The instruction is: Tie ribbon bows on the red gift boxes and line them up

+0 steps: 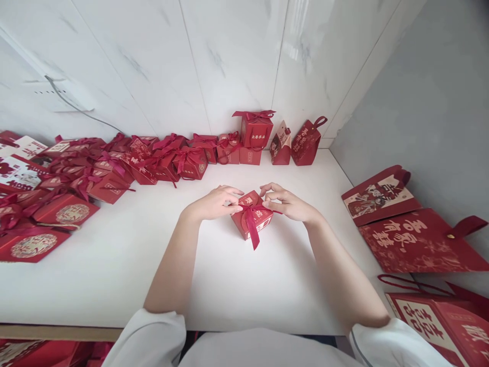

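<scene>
A small red gift box (pixel 240 224) with pale printed characters sits on the white table in front of me. Round it runs a dark red ribbon (pixel 251 230), knotted on top, with one tail hanging down the near side. At the box's left edge, my left hand (pixel 218 203) has thumb and fingers closed on the ribbon. On the opposite side, my right hand (pixel 286 203) pinches the ribbon near the knot, and a short end sticks out below its thumb. The fingers partly hide the ribbon where they grip it.
Many ribboned red boxes (pixel 191 162) crowd the table's left and back. Two stacked boxes (pixel 256 131) and two upright handled boxes (pixel 305 143) stand against the marble wall. Flat red packages (pixel 420 239) lean at the right. More red items (pixel 46 354) lie below the front edge.
</scene>
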{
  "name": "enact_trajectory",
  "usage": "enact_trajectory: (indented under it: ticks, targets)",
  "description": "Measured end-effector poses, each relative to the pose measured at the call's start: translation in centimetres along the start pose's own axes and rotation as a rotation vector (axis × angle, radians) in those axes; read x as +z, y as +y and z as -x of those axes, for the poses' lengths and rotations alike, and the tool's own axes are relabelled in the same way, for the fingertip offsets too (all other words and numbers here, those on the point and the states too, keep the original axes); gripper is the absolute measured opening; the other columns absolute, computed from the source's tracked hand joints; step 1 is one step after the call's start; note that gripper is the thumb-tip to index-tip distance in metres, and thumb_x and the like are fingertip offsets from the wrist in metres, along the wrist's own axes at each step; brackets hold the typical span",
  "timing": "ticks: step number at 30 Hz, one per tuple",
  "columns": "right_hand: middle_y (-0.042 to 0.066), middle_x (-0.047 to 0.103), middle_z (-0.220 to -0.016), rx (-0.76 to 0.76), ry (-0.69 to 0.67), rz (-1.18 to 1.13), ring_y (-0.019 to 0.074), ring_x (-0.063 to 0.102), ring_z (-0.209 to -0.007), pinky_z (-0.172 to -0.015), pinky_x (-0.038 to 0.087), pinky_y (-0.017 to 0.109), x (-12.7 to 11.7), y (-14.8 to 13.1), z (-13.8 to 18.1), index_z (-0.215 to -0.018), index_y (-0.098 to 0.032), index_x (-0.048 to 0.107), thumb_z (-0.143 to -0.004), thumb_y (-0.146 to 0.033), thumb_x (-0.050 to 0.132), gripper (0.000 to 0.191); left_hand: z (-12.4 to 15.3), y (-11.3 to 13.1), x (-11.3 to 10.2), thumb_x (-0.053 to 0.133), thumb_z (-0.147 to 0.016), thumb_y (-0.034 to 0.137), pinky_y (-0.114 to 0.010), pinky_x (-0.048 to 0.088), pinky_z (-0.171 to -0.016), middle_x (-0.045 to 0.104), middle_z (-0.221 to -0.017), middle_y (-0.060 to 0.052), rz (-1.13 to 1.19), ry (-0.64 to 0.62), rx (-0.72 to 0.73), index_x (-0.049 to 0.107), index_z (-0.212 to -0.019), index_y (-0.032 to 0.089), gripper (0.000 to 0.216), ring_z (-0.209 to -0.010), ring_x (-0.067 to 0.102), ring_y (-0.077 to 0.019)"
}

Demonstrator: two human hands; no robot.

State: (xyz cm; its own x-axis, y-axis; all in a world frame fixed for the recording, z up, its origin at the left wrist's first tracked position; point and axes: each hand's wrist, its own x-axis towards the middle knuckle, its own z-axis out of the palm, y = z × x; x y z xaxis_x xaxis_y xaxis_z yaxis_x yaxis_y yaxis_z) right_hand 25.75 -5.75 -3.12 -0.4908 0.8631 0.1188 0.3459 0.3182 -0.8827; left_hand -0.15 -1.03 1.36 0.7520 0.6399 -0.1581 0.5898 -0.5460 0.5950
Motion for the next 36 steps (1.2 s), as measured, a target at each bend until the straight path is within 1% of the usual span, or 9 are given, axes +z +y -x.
enact_trajectory:
  ticks: [2, 5, 8, 11, 15, 18, 25, 33, 36]
  targets:
    - [0.006, 0.054, -0.111, 0.009, 0.03, -0.052, 0.0213, 0.054, -0.108, -0.099, 0.04, 0.039, 0.2, -0.3, -0.1, -0.085, -0.022, 0.064, -0.091, -0.05, 0.049, 0.031, 0.6, 0.2, -0.3, 0.054, -0.083, 0.049, -0.041, 0.037, -0.106, 0.051, -0.137, 0.0, 0.053, 0.01, -0.064, 0.067, -0.071, 0.023, 0.031, -0.13, 0.042, -0.0264]
    - [0.005, 0.057, -0.117, 0.048, 0.06, -0.133, 0.0198, 0.057, -0.103, -0.091, 0.045, 0.036, 0.2, -1.1, 0.1, -0.114, -0.027, 0.056, -0.091, -0.049, 0.048, 0.033, 1.6, 0.9, -1.0, 0.057, -0.081, 0.051, -0.04, 0.043, -0.101, 0.056, -0.131, -0.002, 0.202, 0.032, -0.13, 0.064, -0.1, 0.027, 0.031, -0.121, 0.052, -0.0237]
    - [0.006, 0.059, -0.117, 0.18, 0.087, -0.059, 0.0194, 0.06, -0.095, -0.078, 0.048, 0.033, -0.3, -1.7, 0.5, -0.12, -0.028, 0.05, -0.089, -0.053, 0.049, 0.04, 1.6, 1.7, -0.9, 0.054, -0.085, 0.048, -0.039, 0.043, -0.102, 0.054, -0.131, -0.002, 0.264, 0.224, -0.163, 0.053, -0.12, 0.031, 0.039, -0.122, 0.051, -0.0213]
    - [0.003, 0.065, -0.091, 0.314, 0.009, 0.154, 0.0177, 0.059, -0.075, -0.065, 0.045, 0.029, -0.9, -2.2, 1.0, -0.092, -0.023, 0.06, -0.085, -0.059, 0.051, 0.038, 0.7, 1.9, -0.1, 0.052, -0.086, 0.046, -0.04, 0.04, -0.106, 0.053, -0.13, -0.002, 0.186, 0.328, -0.154, 0.063, -0.108, 0.03, 0.03, -0.125, 0.048, -0.0218]
    - [0.001, 0.061, -0.07, 0.337, -0.103, 0.281, 0.0138, 0.05, -0.06, -0.055, 0.037, 0.026, -1.2, -2.9, 1.2, -0.069, -0.02, 0.056, -0.085, -0.056, 0.05, 0.039, -0.5, 1.4, 0.8, 0.06, -0.08, 0.045, -0.041, 0.042, -0.103, 0.052, -0.13, -0.003, 0.142, 0.221, -0.17, 0.072, -0.087, 0.028, 0.022, -0.123, 0.05, -0.0248]
    - [-0.001, 0.061, -0.069, 0.287, -0.155, 0.251, 0.0121, 0.047, -0.058, -0.054, 0.034, 0.025, -1.1, -3.5, 1.2, -0.068, -0.02, 0.055, -0.087, -0.047, 0.047, 0.034, -0.5, 1.2, 0.8, 0.065, -0.076, 0.043, -0.041, 0.041, -0.104, 0.051, -0.133, -0.002, 0.121, 0.177, -0.156, 0.074, -0.083, 0.028, 0.019, -0.124, 0.049, -0.026]
    - [-0.001, 0.061, -0.07, 0.273, -0.109, 0.219, 0.0128, 0.048, -0.061, -0.057, 0.036, 0.025, -0.4, -4.3, 1.0, -0.069, -0.02, 0.057, -0.089, -0.043, 0.042, 0.034, -0.6, 1.6, 1.1, 0.069, -0.071, 0.045, -0.038, 0.044, -0.099, 0.053, -0.13, -0.005, 0.12, 0.121, -0.126, 0.074, -0.081, 0.025, 0.023, -0.125, 0.048, -0.0272]
    - [0.0, 0.066, -0.071, 0.35, -0.258, 0.275, 0.0151, 0.057, -0.063, -0.057, 0.038, 0.026, -0.2, -5.0, 1.4, -0.066, -0.021, 0.058, -0.089, -0.036, 0.041, 0.032, -1.2, 1.7, 2.0, 0.068, -0.071, 0.04, -0.037, 0.047, -0.092, 0.066, -0.11, -0.005, 0.043, 0.173, -0.167, 0.072, -0.069, 0.024, 0.017, -0.118, 0.053, -0.0281]
    - [-0.001, 0.066, -0.069, 0.351, -0.359, 0.262, 0.0149, 0.057, -0.061, -0.055, 0.037, 0.026, 0.3, -5.4, 1.5, -0.065, -0.021, 0.057, -0.086, -0.031, 0.043, 0.027, -1.4, 1.5, 2.1, 0.067, -0.071, 0.039, -0.035, 0.048, -0.086, 0.068, -0.106, -0.004, 0.099, 0.161, -0.184, 0.07, -0.067, 0.022, 0.018, -0.105, 0.06, -0.0257]
